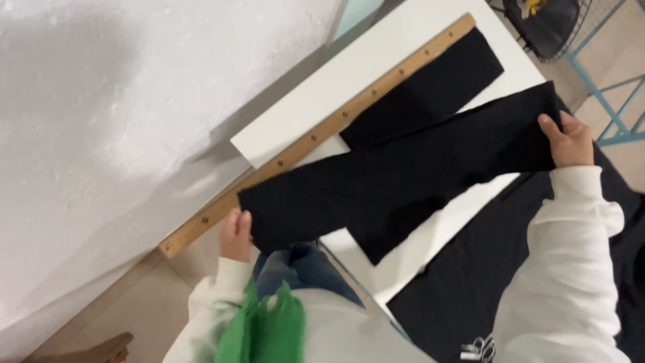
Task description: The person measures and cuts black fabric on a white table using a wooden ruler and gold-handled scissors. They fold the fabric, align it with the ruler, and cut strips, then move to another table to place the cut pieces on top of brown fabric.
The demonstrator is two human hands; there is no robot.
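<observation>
Laying out: my left hand (236,234) and right hand (568,140) fingers pinch long black fabric strip (403,178) ends above white worktop (376,64); next, I judge, lower it level.

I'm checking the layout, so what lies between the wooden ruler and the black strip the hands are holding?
In the head view, another black fabric strip lies on the white table, between the wooden ruler and the held strip.
</observation>
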